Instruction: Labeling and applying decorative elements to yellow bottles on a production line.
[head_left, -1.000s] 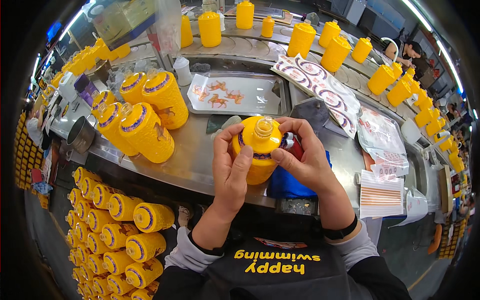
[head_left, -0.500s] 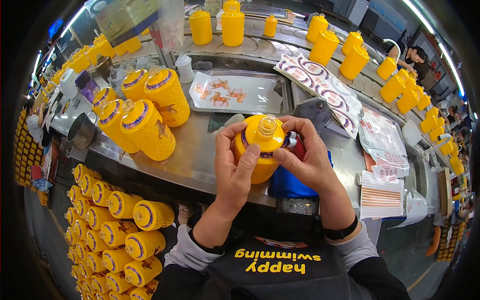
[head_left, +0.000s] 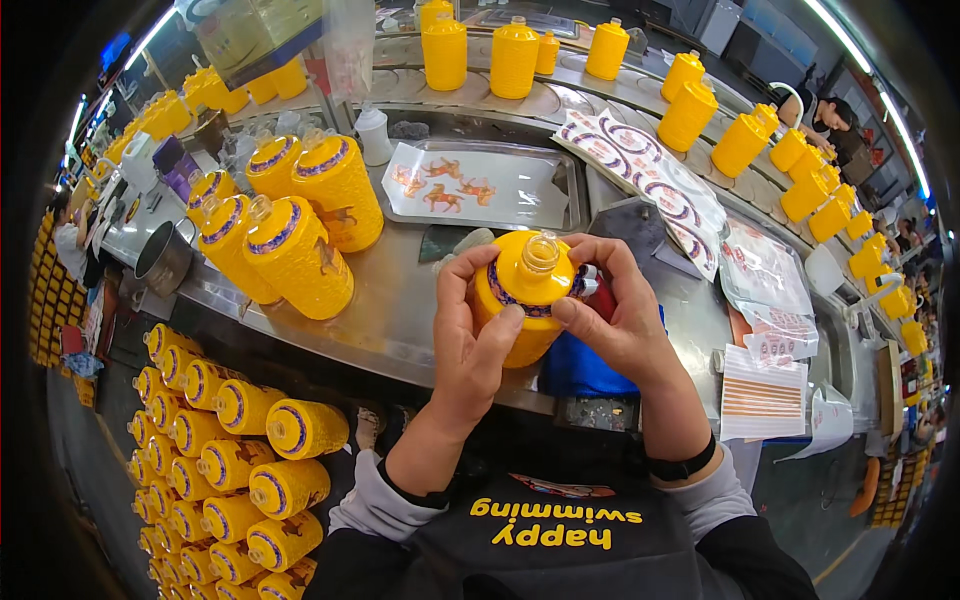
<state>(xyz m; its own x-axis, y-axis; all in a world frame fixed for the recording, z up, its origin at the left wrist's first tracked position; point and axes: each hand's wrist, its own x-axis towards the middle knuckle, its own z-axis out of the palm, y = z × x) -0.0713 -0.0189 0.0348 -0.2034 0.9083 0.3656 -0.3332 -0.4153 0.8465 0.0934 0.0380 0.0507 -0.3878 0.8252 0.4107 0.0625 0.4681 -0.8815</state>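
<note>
Both my hands hold one yellow bottle (head_left: pixel 527 290) with a clear glass neck, above the front edge of the metal table. A purple patterned band runs round its shoulder. My left hand (head_left: pixel 468 325) wraps its left side, thumb pressed on the band. My right hand (head_left: pixel 620 310) grips the right side, its thumb on the band too. Beneath and beside the bottle lies a blue cloth (head_left: pixel 590 365). Just past my hands, a metal tray (head_left: pixel 572 205) bears a white sheet (head_left: pixel 520 190) with several orange horse decals (head_left: pixel 443 202).
Several banded yellow bottles (head_left: pixel 300 265) stand at left on the table; more fill stacked rows (head_left: pixel 240 465) below. A curved conveyor (head_left: pixel 550 98) carries plain yellow bottles (head_left: pixel 445 55). Patterned band sheets (head_left: pixel 650 170) and a striped sheet (head_left: pixel 763 395) lie right. A metal pot (head_left: pixel 165 260) stands far left.
The bottles on the conveyor have shifted to the right. My hands keep nearly the same hold on the bottle.
</note>
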